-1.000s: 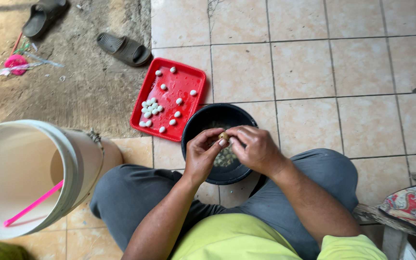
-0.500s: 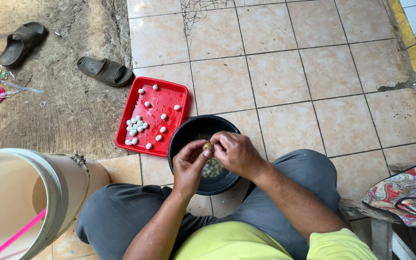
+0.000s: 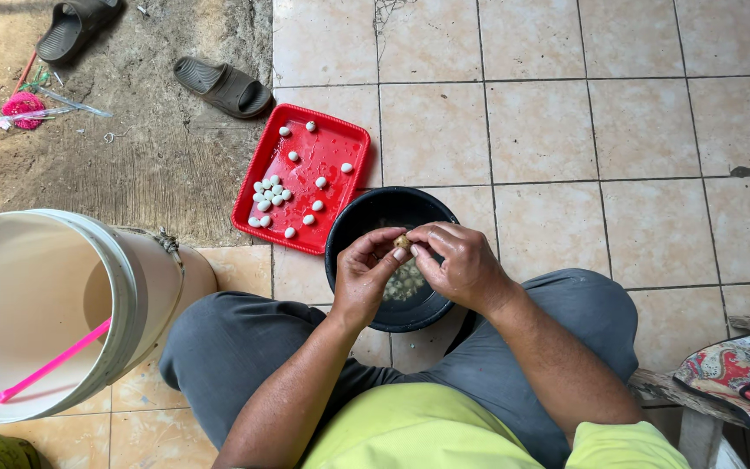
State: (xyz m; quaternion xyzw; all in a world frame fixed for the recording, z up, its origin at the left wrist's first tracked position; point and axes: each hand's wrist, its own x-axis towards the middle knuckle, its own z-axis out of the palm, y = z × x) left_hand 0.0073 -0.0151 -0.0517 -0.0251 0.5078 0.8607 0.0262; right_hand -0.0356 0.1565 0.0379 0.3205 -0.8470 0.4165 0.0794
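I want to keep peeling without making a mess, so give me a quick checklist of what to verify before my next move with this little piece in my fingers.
1. Piece gripped: the small tan piece is pinched between the left hand and right hand. Ok.
2. Hands over the black bowl, so scraps would likely fall inside. Ok.
3. Red tray beside the bowl, with bare space among the white pieces. Ok.
4. Supply in the bowl: some pale pieces show under the hands. Ok.
5. Skin fully off the held piece: too small to see. Cannot tell.
6. White bucket with pink stick stands apart from the left knee. Ok.
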